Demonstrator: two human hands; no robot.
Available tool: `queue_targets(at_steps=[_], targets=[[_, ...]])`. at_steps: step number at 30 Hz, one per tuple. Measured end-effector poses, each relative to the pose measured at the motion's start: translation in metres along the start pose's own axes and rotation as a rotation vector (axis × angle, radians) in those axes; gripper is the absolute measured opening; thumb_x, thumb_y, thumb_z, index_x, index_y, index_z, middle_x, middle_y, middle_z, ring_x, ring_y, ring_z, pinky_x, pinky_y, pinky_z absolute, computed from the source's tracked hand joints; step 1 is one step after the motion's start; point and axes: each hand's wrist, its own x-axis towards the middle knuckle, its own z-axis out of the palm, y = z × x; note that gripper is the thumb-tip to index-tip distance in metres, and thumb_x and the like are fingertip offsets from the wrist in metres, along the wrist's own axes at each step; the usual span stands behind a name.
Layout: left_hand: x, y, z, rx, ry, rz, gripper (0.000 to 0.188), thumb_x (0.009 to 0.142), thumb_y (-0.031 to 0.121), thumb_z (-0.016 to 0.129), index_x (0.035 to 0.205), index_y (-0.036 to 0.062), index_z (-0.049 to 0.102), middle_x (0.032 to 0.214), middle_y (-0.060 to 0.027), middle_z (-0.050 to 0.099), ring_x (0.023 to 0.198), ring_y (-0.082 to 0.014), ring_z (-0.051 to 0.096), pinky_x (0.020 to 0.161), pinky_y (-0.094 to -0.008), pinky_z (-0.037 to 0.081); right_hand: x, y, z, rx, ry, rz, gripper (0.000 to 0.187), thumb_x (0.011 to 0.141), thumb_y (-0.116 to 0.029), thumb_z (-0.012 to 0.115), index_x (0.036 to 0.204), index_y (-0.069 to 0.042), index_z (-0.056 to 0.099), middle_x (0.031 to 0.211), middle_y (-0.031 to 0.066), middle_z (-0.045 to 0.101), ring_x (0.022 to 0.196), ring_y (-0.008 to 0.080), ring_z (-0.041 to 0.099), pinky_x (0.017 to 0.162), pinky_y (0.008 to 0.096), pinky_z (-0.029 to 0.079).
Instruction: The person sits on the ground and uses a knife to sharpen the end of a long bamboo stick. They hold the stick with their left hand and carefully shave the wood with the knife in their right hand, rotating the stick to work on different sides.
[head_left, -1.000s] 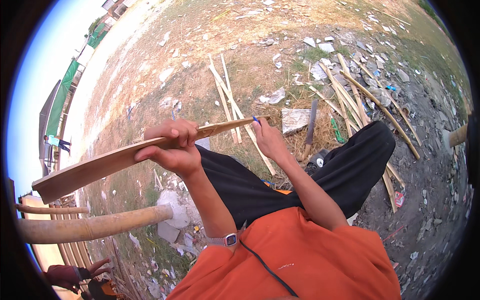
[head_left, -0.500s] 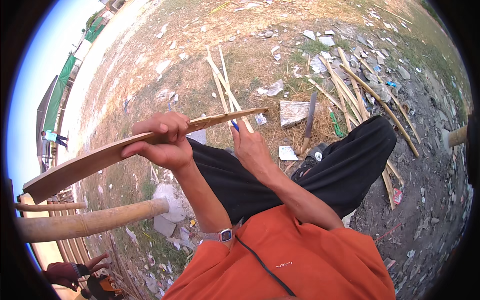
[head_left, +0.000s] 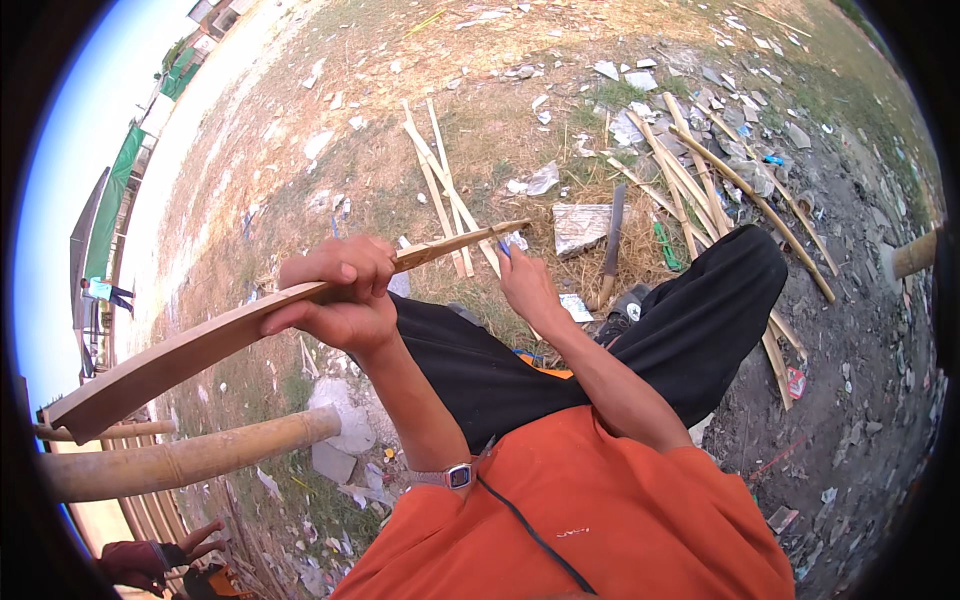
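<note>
A long split bamboo strip [head_left: 195, 350] slants across the view, its broad end at the far left and its thin, rough-edged end near the middle. My left hand [head_left: 338, 298] is wrapped round it, thumb below and fingers over the top. Close to the thin end, my right hand [head_left: 532, 292] is closed on a small blue-handled tool [head_left: 504, 248]. The tool is mostly hidden by my fingers, so its exact kind does not show. The tool lies against or just beside the strip's lower edge; whether they touch I cannot tell.
Beyond my crossed legs lies a long-bladed knife [head_left: 614, 232] beside a flat stone block [head_left: 580, 228]. Several bamboo strips [head_left: 440, 175] lie ahead, with more poles [head_left: 745, 185] at right. Thick bamboo posts [head_left: 220, 455] stand at left. Another person [head_left: 140, 562] is at lower left.
My right hand and the blue-handled tool have moved right along the strip, closer to its thin end. My left hand still grips the strip, slightly lower in view.
</note>
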Motion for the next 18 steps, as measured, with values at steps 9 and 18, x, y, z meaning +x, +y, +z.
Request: queue_targets(at_steps=[9, 18], targets=[[0.003, 0.000, -0.002, 0.035, 0.104, -0.035, 0.068, 0.085, 0.070, 0.020, 0.075, 0.0074, 0.046, 0.047, -0.0004, 0.029, 0.038, -0.0136, 0.026, 0.043, -0.0302, 0.030, 0.002, -0.009, 0.005, 0.002, 0.023, -0.092, 0.023, 0.093, -0.027, 0.045, 0.096, -0.005, 0.050, 0.060, 0.0246, 0.057, 0.062, 0.0447, 0.058, 0.055, 0.0538, 0.045], [0.005, 0.003, -0.013, 0.108, 0.140, 0.003, 0.065, 0.087, 0.067, 0.023, 0.076, 0.0067, 0.045, 0.048, -0.0006, 0.030, 0.037, -0.0132, 0.029, 0.043, -0.0295, 0.034, -0.006, -0.022, 0.001, -0.021, -0.064, -0.025, 0.026, 0.092, -0.027, 0.046, 0.102, -0.003, 0.050, 0.065, 0.0268, 0.058, 0.065, 0.0452, 0.059, 0.057, 0.0534, 0.047]])
